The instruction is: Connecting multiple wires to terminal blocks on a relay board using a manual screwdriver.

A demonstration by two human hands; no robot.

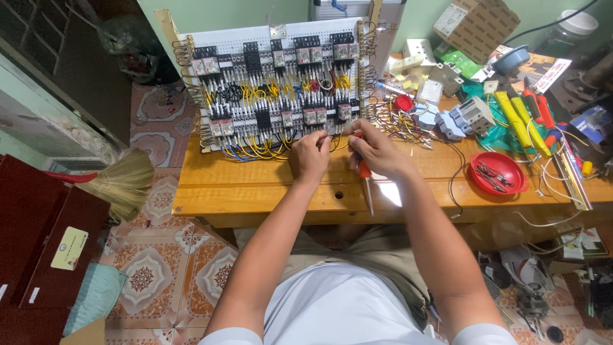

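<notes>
Lap and forearms fill the bottom; above, left hand (311, 155) pinches a wire at the wiring board (274, 86), frame centre. Right hand (377, 151) grips a red screwdriver (364, 171). Most relays look wired; loose wires (402, 124) remain right.

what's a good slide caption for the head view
Left hand and right hand, holding a red-handled screwdriver, work at the lower edge of a wired relay board on a wooden bench.

Head view, steeply down, near workbench (255, 185)
</notes>
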